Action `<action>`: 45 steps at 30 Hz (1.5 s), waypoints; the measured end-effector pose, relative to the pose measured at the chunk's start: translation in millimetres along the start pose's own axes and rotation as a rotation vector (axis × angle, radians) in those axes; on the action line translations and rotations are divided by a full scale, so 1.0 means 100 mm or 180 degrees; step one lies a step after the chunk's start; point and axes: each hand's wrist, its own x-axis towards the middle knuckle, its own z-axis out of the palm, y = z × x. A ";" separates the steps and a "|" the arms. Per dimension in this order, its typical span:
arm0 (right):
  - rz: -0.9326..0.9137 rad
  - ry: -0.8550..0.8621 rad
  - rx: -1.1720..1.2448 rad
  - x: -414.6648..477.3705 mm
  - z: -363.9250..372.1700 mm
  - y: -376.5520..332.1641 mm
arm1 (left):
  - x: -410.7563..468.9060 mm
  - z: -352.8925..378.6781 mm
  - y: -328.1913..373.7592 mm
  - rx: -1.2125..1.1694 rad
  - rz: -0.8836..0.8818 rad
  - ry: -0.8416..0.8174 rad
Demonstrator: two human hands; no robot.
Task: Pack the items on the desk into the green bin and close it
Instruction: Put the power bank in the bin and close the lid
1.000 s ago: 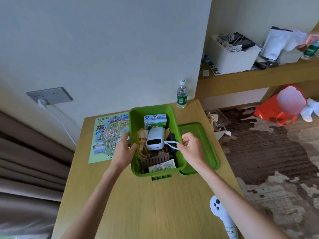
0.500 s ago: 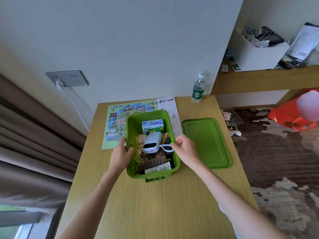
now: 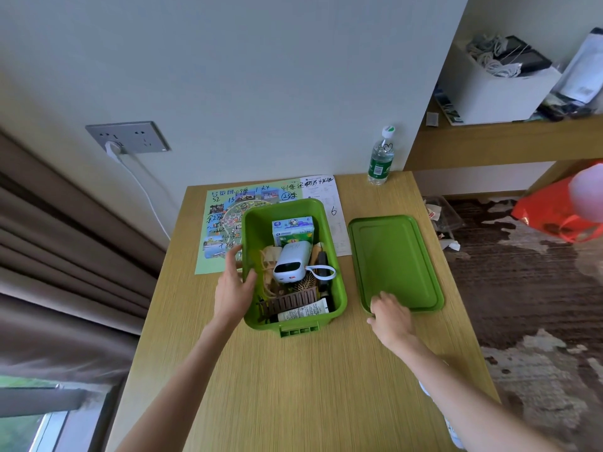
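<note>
The green bin (image 3: 340,290) stands open on the wooden desk (image 3: 310,386). Inside lie a white device with a strap (image 3: 288,264), a small green-and-blue box (image 3: 292,230), a white tube (image 3: 301,313), a brown ribbed piece (image 3: 290,300) and other small items. My left hand (image 3: 233,288) holds the bin's left wall, thumb over the rim. The green lid (image 3: 394,262) lies flat on the desk, right of the bin. My right hand (image 3: 390,316) grips the lid's near left corner, fingers on top and thumb at its edge.
A printed map sheet (image 3: 225,223) lies under and behind the bin. A water bottle (image 3: 380,158) stands at the desk's back edge by the wall. A white object (image 3: 453,429) pokes out past the desk's right edge. Curtains hang at left; shelves stand at right.
My right hand has left the bin's inside and the white strap and moved right to the lid's near corner. My left hand stays on the bin's left wall.
</note>
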 end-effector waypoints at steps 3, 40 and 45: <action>-0.0108 0.0174 -0.0226 0.00 0.01 -0.02 | 0.00 0.00 0.00 -0.0034 -0.0044 0.0002; -0.0301 0.0994 0.5863 -0.71 -1.60 -0.39 | -0.80 0.01 0.00 -0.1404 -0.0765 0.0142; -0.0014 0.0344 0.6686 -0.82 -1.29 -0.45 | -0.59 -0.25 0.02 -0.1219 -0.0741 0.0291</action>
